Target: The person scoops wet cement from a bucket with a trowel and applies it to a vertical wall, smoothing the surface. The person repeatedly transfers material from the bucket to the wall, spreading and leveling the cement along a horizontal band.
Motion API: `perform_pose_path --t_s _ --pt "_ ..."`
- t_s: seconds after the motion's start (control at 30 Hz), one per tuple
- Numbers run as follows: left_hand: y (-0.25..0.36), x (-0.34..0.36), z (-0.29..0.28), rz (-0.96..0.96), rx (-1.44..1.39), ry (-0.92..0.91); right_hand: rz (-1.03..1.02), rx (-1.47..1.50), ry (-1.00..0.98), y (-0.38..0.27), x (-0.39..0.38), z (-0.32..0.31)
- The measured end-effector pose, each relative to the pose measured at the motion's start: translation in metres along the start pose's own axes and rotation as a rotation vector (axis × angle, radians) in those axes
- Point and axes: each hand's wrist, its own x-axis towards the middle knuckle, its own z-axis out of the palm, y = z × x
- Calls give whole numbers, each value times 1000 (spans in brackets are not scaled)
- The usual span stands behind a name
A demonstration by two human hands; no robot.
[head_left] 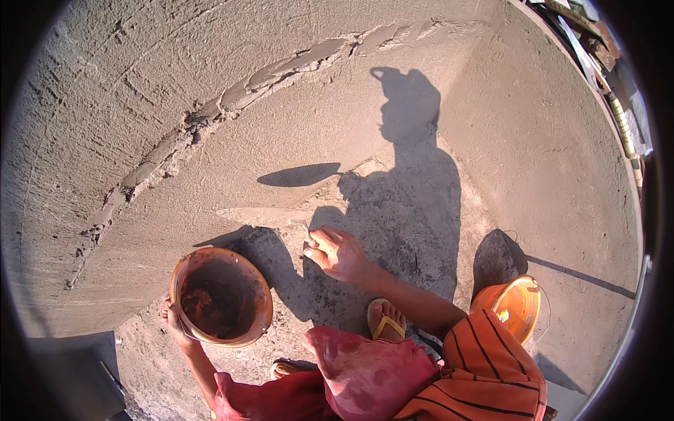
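Note:
My left hand (174, 324) grips the rim and side of an orange bucket (263, 298), tilted so that its inside shows dark, with some residue at the bottom. In my right hand (342, 255) is a trowel (260, 217), its fingers closed round the handle. The long, pointed blade is smeared in a mortar colour and points left, close to the wall; I cannot tell whether it touches. Across the plastered wall (232, 161) runs a rough, cracked band of mortar (281, 70), smoother and darker in places.
A second orange bucket (531, 309) with a wire handle stands at the right by the side wall (554, 140). My sandalled foot (386, 319) rests on the rough concrete floor (330, 302). Boards and scraps (597, 49) lie beyond the right wall's top edge. My shadow falls across the corner.

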Motion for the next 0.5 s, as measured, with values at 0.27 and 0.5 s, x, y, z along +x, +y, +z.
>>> perform_pose_path --t_s 0.27,0.5 --pt "3 10 -19 -12 182 -179 183 -251 499 60 110 -127" --pt "7 4 -5 -36 60 -230 482 478 622 129 124 -196"
